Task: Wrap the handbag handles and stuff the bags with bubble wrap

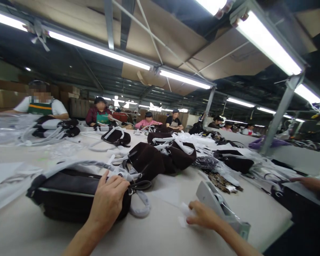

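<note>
A dark handbag [69,192] with a pale zip line lies on the table at the left, its handle [82,165] wrapped in grey-white covering. My left hand [109,195] grips the bag's right end, fingers bent over its top beside a black loop strap [140,185]. Below that strap, a wrapped grey loop [142,206] rests on the table. To the right, my right hand [202,215] is closed, thumb and fingers pinching thin white paper [185,211]. Just behind and beside it stands a grey tape dispenser [212,197].
More dark bags [146,160] with wrapped straps lie across the table [160,231]. Small brown pieces [221,181] are heaped behind the dispenser. A co-worker's hand [312,186] is at the right edge. Several people sit farther back. A metal post [278,110] rises at the right.
</note>
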A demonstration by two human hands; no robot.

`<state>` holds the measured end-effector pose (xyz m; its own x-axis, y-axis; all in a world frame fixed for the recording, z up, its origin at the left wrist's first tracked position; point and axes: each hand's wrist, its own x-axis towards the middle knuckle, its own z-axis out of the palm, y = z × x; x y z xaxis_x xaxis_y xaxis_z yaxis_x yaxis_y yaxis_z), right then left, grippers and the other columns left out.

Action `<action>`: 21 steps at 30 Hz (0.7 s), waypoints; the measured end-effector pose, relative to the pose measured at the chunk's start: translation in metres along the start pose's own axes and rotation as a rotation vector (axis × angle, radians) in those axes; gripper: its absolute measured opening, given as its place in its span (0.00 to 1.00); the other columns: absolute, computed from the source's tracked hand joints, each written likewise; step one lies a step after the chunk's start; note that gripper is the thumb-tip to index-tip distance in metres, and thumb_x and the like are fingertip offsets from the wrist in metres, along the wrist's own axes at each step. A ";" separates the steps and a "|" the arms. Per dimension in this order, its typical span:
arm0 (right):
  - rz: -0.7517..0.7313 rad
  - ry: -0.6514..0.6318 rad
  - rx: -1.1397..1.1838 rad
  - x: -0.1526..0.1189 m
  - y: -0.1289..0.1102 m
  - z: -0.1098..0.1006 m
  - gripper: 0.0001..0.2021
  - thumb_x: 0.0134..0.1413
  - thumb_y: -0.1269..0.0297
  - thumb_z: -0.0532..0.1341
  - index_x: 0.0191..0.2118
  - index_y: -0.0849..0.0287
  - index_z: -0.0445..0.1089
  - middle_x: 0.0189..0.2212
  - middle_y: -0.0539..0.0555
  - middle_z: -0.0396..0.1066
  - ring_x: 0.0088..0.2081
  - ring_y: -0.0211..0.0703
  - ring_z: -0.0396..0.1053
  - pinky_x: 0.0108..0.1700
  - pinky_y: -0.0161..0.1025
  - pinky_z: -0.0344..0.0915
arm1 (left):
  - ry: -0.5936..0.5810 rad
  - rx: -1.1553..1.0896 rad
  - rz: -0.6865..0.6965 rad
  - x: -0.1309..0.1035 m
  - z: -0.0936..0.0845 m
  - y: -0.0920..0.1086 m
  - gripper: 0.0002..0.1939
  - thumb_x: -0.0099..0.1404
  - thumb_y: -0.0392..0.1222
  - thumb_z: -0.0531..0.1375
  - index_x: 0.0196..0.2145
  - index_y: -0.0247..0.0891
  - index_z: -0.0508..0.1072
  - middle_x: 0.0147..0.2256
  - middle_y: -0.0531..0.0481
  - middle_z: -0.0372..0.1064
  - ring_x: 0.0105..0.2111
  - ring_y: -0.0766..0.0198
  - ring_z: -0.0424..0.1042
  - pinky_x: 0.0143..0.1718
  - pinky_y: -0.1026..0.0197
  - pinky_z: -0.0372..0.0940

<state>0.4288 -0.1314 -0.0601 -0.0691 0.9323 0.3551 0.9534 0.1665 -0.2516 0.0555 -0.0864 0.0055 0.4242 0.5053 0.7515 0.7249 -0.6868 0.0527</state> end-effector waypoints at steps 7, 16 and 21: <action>-0.048 0.014 0.142 0.013 -0.036 -0.009 0.06 0.54 0.63 0.59 0.27 0.54 0.67 0.26 0.47 0.72 0.31 0.43 0.71 0.35 0.38 0.63 | -0.009 0.155 -0.016 0.004 0.000 0.009 0.12 0.67 0.31 0.53 0.28 0.39 0.71 0.28 0.49 0.70 0.35 0.53 0.69 0.57 0.33 0.53; -0.293 0.099 0.261 0.031 -0.108 -0.048 0.16 0.64 0.57 0.55 0.26 0.55 0.67 0.22 0.47 0.67 0.25 0.39 0.65 0.28 0.34 0.56 | -0.001 0.336 0.016 0.014 -0.002 0.026 0.16 0.60 0.22 0.51 0.31 0.36 0.75 0.40 0.40 0.77 0.45 0.45 0.73 0.42 0.42 0.70; -0.299 0.157 0.281 0.033 -0.118 -0.047 0.18 0.65 0.58 0.54 0.23 0.56 0.63 0.23 0.48 0.67 0.26 0.39 0.65 0.29 0.34 0.58 | 0.119 0.362 0.077 0.006 0.009 0.019 0.19 0.57 0.19 0.49 0.34 0.33 0.76 0.51 0.37 0.74 0.46 0.51 0.75 0.44 0.54 0.73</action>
<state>0.3273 -0.1351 0.0238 -0.2632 0.7733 0.5768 0.7801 0.5223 -0.3443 0.0767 -0.0914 0.0053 0.4344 0.3805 0.8164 0.8470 -0.4808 -0.2266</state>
